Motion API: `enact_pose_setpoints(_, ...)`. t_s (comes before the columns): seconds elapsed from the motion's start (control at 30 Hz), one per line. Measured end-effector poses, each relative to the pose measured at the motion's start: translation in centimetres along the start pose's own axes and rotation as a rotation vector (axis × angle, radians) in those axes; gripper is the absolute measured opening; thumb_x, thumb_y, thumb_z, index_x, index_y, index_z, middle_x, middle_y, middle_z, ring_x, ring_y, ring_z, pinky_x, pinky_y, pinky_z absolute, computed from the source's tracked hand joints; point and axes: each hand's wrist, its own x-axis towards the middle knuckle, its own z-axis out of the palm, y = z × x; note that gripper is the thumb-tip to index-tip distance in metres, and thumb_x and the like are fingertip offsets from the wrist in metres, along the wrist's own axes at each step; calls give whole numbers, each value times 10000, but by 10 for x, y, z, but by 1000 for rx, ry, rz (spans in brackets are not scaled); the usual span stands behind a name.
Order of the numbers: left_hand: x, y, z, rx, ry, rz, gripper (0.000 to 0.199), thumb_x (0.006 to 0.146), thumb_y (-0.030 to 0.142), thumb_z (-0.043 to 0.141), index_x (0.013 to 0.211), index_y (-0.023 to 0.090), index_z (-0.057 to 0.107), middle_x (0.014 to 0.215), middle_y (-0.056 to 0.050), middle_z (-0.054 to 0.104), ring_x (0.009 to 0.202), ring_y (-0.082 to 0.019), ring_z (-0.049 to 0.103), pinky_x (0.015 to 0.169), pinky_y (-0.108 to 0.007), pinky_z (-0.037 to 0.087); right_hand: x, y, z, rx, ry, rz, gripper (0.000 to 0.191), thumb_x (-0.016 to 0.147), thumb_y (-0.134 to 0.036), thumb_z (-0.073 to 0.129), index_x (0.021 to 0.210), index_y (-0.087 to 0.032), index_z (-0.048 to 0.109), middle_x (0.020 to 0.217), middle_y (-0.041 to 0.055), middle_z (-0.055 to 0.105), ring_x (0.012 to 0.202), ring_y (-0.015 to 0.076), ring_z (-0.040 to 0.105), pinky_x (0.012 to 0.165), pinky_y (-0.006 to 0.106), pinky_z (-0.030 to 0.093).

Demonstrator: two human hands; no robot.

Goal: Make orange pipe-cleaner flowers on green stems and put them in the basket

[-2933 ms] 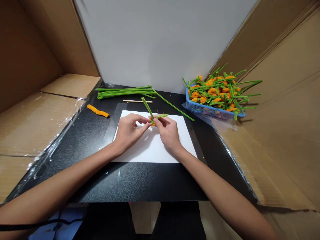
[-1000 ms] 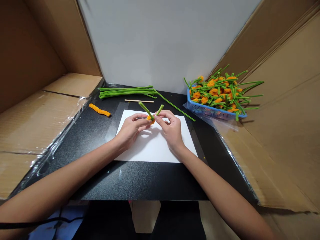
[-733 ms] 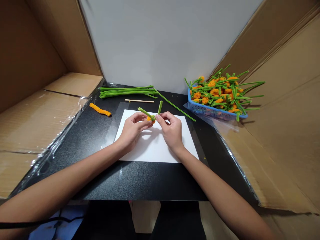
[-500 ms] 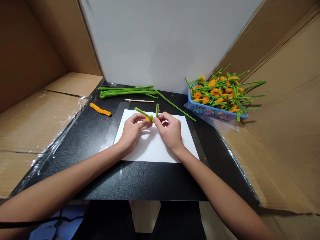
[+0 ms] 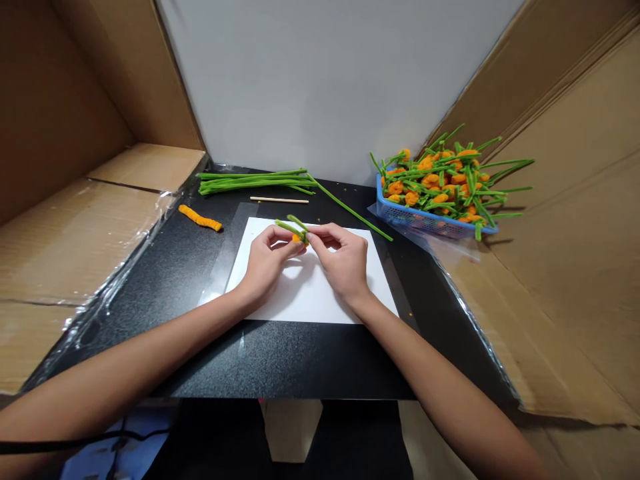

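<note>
Over a white sheet of paper, my left hand pinches a small orange coil between thumb and fingers. A green pipe cleaner is joined to the coil, and its two ends point up and to the left. My right hand has thumb and forefinger closed on the green pipe cleaner right beside the coil. The fingertips of both hands almost meet, and they hide part of the orange piece.
Behind the paper lie a bundle of green pipe cleaners, a single green one and a thin wooden stick. An orange twisted piece rests at left. A blue basket at right is heaped with orange-and-green pieces. Cardboard walls flank the table.
The right-hand green end stood upright before; now it leans left, close to the other end. My right hand has turned slightly with it, while my left hand stays almost in place.
</note>
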Motion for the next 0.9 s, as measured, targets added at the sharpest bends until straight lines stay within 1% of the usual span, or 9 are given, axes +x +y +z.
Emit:
enact_pose_setpoints(0.1,-1,1,0,7,-1,8,220,639,169,825,746,153,633,870,-13,686,800,-152,662,823,-337,557,2,4,-2,-38,-69,-40,145,855,-160,667,873,-227,794,849,39,763,763,183,690,703,324,544)
enact_pose_setpoints(0.17,-1,2,1,5,-3,-4,229,641,170,824,774,157,638,870,-8,678,803,-146,655,819,-328,557,3,6,-3,-62,-102,-87,187,861,-141,654,907,-241,805,866,40,758,776,180,682,697,319,536)
enact_pose_setpoints(0.27,-1,5,2,-25,-21,-24,345,640,149,820,936,197,650,881,-1,688,821,-155,656,807,-331,559,5,9,-6,-103,-159,-149,234,879,-126,626,963,-249,807,881,45,744,784,174,670,689,314,526)
enact_pose_setpoints(0.33,0,7,2,-30,-39,-36,387,638,136,810,980,214,648,890,-4,697,826,-160,655,790,-326,558,7,8,-9,-123,-205,-164,249,890,-129,615,993,-258,802,895,43,740,800,174,669,697,315,524)
enact_pose_setpoints(0.43,1,9,2,0,-56,-33,273,647,141,791,892,195,682,879,-10,684,814,-152,635,771,-307,552,8,6,-13,-139,-246,-171,242,888,-143,633,1025,-267,790,918,32,754,793,175,669,720,325,531)
enact_pose_setpoints(0.57,3,10,1,19,-63,-30,182,665,155,782,835,176,721,834,-17,666,778,-142,612,762,-301,547,8,5,-14,-128,-222,-162,193,882,-173,668,1020,-252,777,945,31,775,777,179,692,764,348,554)
enact_pose_setpoints(0.67,3,10,1,13,-54,-30,228,660,150,793,874,187,723,816,-7,661,756,-137,611,754,-304,552,9,7,-15,-126,-223,-174,196,879,-179,683,1040,-247,773,927,30,770,772,177,691,762,346,553)
enact_pose_setpoints(0.77,3,9,-1,-4,-57,-24,316,657,140,795,951,213,707,875,-9,691,786,-149,638,759,-315,558,11,10,-16,-138,-255,-195,217,886,-173,674,1051,-268,778,900,22,741,783,169,667,719,325,533)
enact_pose_setpoints(0.9,3,10,-1,2,-74,-27,217,642,165,806,829,177,697,888,-25,708,789,-154,659,759,-313,553,12,13,-17,-137,-258,-192,209,898,-163,656,1015,-275,790,893,23,728,805,169,663,703,313,514)
